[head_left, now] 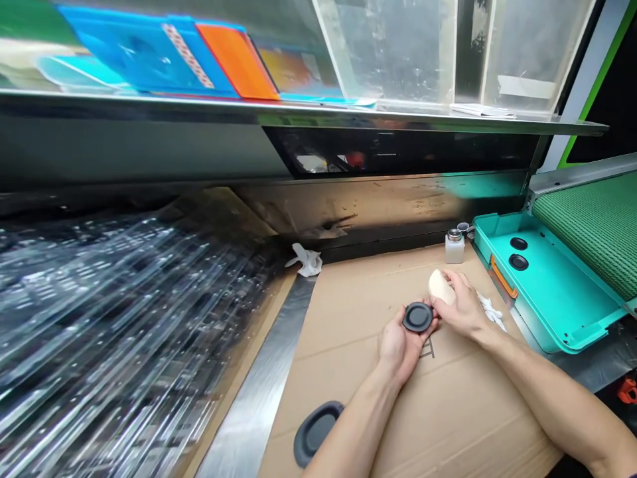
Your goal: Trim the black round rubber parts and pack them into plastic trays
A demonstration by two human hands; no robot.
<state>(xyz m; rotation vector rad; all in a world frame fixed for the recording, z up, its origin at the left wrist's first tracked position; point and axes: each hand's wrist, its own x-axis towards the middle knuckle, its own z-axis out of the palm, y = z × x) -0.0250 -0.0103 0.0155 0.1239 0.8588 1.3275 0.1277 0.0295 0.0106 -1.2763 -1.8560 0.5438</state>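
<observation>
My left hand (402,342) holds a small dark grey oval part (418,317), its recessed face turned up. Close beside it on the right, my right hand (458,305) grips a cream-coloured pad (440,287) between thumb and fingers. The pad is near the part's upper right side. A larger dark oval part (317,430) lies on the cardboard (348,318) at the lower left, partly covered by my left forearm.
Two dark ovals lie in a teal tray (562,285) beside a green conveyor (592,212). A small bottle (454,247) stands at the back. Crumpled white pieces (307,260) and clear plastic trays (124,332) are left. A metal shelf (423,121) overhangs the back.
</observation>
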